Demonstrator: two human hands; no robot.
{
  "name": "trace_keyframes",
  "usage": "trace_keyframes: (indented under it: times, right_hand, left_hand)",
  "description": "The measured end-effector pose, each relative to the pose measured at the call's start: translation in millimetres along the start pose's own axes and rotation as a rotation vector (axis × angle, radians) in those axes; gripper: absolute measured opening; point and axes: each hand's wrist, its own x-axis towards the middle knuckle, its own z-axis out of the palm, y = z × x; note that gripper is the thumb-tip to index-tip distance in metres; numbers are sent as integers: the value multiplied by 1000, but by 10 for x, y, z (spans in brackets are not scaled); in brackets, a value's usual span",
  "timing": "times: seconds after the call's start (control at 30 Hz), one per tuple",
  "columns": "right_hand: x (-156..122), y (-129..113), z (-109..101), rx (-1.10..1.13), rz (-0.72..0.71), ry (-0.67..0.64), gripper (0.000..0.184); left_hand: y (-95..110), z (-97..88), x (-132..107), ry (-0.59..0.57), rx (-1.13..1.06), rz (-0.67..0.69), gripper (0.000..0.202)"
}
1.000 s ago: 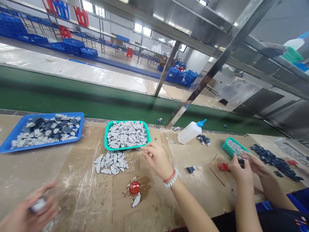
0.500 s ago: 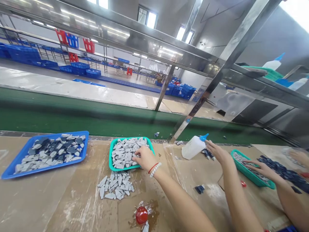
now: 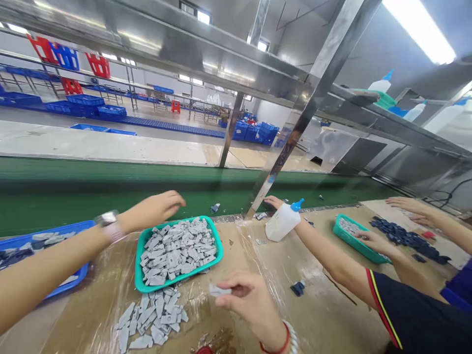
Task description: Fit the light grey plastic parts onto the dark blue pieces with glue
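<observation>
Close in front of me, my right hand pinches a small light-grey plastic piece between thumb and fingers. My left hand, with a watch on the wrist, hangs over the far edge of a teal tray, by the green belt. Its fingers are curled together, and what they may hold is hidden. Grey plastic pieces fill the tray. More grey pieces lie loose on the cardboard just in front of it.
My left forearm crosses a blue tray of grey and dark pieces. A co-worker's arm reaches behind a white bottle towards the green belt. Metal posts rise beyond. Farther right, other hands work by another green tray.
My right hand has left the tray and come nearer me with a grey piece. My left hand has entered from the left. The view has turned to the right.
</observation>
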Motion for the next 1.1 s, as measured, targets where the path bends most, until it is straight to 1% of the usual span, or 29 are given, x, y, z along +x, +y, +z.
trace_keyframes:
  times: [0.03,0.1,0.17,0.23,0.27,0.33,0.43,0.5,0.6,0.67,0.73,0.8,0.87,0.9,0.97,1.0,1.03,1.1]
  right_hand:
    - [-150,50,-69,33,31,66,26]
    - [-467,143,-184,8,92,214,22]
    - [-782,213,-250,-111,137,332,17]
    - [-1059,267,-249,-276,140,365,16]
    - [-1172,293,-223,-352,108,355,17]
    - [-1339,347,-130,-465,-15,322,22]
    - [-1441,428,49,-546,-203,319,22]
    - [-1441,467,151,-582,-255,331,21]
    - [-1419,498,252,-648,-262,315,19]
    - [-1421,496,284,-709,-259,290,19]
    - [-1440,476,284,-747,-261,266,20]
    - [-1459,442,245,-726,-251,264,20]
    - [-1460,401,167,-617,-180,289,17]
    - [-1448,381,119,-536,-109,306,14]
    - [-1397,344,24,-327,80,339,12]
    - [-1359,324,-15,-210,173,354,15]
    - [-1313,301,-42,-87,251,368,19]
    - [-1207,238,-52,164,343,383,26]
  left_hand:
    - [3,125,251,-93,41,58,23]
    - [29,435,765,-257,117,129,29]
    - [52,747,1201,-364,175,139,38]
    - [45,975,1501,-439,215,134,41]
    - [27,1045,1600,-464,229,129,42]
    - [-26,1107,1712,-485,253,111,40]
    - [-88,1082,1696,-467,278,50,35]
    - [-92,1017,1581,-420,279,1,32]
    - [-58,829,1315,-281,239,-56,35]
    - [-30,627,1115,-172,193,-80,43]
    - [-6,371,895,-69,139,-84,55]
    - [27,98,615,28,82,-78,69]
    - [89,-139,235,104,33,-83,79]
    - [137,-226,3,136,2,-98,79]
    - [269,-304,-524,190,-91,-166,74]
    - [348,-286,-801,235,-219,-232,69]
    - [433,-231,-1073,262,-346,-316,68]
    - [616,-20,-1563,258,-697,-450,70]
